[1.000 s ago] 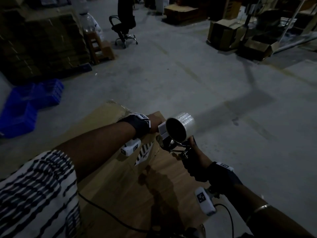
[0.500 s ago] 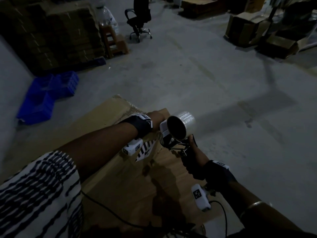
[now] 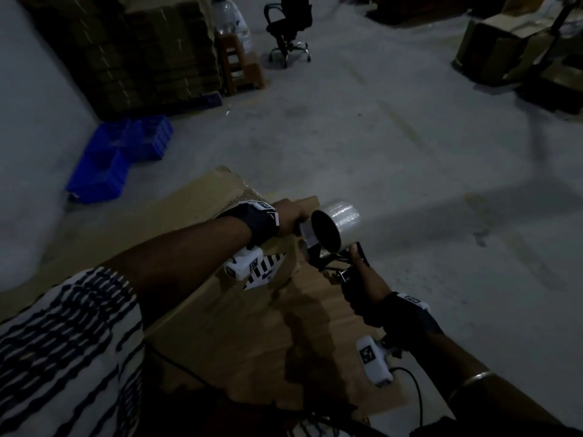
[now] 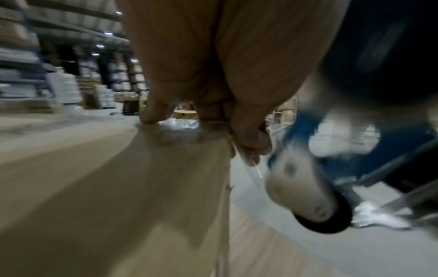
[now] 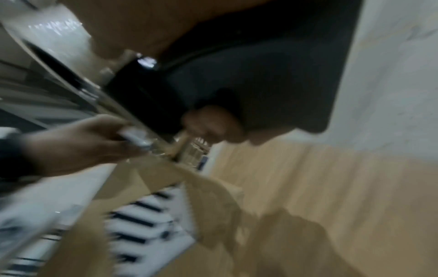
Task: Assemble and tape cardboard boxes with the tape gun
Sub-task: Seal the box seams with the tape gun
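A brown cardboard box (image 3: 239, 323) lies in front of me, top flaps closed, with a striped label near its far end. My left hand (image 3: 288, 216) is at the box's far edge; in the left wrist view its fingers (image 4: 249, 142) curl over that edge and pinch the clear tape end (image 4: 251, 168) against the cardboard (image 4: 118, 187). My right hand (image 3: 362, 285) grips the handle of the tape gun (image 3: 331, 247), whose clear tape roll (image 3: 336, 225) sits just right of the left hand. The right wrist view, blurred, shows the tape gun (image 5: 142, 90) beside the left hand (image 5: 78, 142).
Blue plastic crates (image 3: 120, 159) lie on the grey floor at the left, in front of a tall stack of flat cardboard (image 3: 132, 48). A black office chair (image 3: 290, 26) stands at the back. Open cartons (image 3: 504, 39) sit at the back right.
The head view has shifted, so the crates and chair appear further right. Both hands and the tape gun keep their places at the box's far edge.
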Motion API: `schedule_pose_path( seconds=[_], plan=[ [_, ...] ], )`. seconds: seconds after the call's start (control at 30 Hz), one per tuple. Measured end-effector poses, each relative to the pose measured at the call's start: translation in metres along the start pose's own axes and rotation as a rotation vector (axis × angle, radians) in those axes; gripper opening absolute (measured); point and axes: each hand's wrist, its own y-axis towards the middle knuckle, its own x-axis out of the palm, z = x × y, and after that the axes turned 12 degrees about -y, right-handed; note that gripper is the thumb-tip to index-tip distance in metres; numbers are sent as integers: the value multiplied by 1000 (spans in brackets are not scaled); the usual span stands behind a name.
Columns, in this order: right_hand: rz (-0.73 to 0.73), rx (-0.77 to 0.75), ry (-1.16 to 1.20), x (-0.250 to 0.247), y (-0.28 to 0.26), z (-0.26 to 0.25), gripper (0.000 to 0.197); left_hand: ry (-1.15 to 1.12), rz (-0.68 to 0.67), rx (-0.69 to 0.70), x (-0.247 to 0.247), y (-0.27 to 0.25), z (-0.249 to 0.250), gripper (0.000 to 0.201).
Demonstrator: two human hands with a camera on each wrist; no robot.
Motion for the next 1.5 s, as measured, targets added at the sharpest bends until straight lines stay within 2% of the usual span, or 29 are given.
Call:
schedule_pose_path(
  seconds=[0.1,0.23,0.37,0.5,0.6,0.63,0.77,0.87,0.97,1.03,1.07,1.13,1.17,1.23,1.27,1.33,1.37,1.43,1.5],
  plan=[
    [25,80,-6,-26,9,19,83,-34,9,24,0,-1,-7,19],
    [-117,165,63,-51,21,38,97,-58,29,-68,9,1,-8,19],
    [-175,197,101,-49,33,28,62,-83,124,-132,14,-1,-15,20],
    [-167,133,149,-40,50,18,48,-125,193,-249,32,0,-17,28],
    [-161,87,218,-30,56,9,44,-122,324,-333,48,4,-19,43],
    [-177,97,235,-28,57,6,41,-113,329,-345,51,3,-18,46],
    [-318,130,416,-20,74,7,60,-202,350,-369,51,2,-19,61],
    [-411,103,475,-15,83,9,36,-243,387,-403,52,1,-17,69],
    [-427,95,460,-13,93,12,32,-233,409,-417,53,0,-11,62],
    [-398,139,498,-10,110,20,35,-237,400,-413,52,-2,-7,57],
    [-389,162,526,-8,116,24,44,-247,390,-402,52,-5,-5,55],
    [-355,168,521,-5,134,37,74,-266,387,-364,52,-13,-1,52],
    [-392,168,525,-2,134,40,75,-275,396,-344,53,-18,1,52],
    [-421,137,486,2,133,40,64,-282,405,-309,57,-31,3,52],
    [-379,144,466,3,134,42,66,-281,404,-294,59,-38,4,52],
    [-215,203,433,8,139,44,92,-288,406,-280,64,-50,3,49],
    [-191,219,476,11,142,48,100,-294,409,-273,67,-56,3,48],
    [-198,223,561,23,137,48,89,-297,411,-254,74,-67,3,49],
    [-264,280,593,33,123,35,55,-285,401,-237,80,-78,3,50]
  ],
)
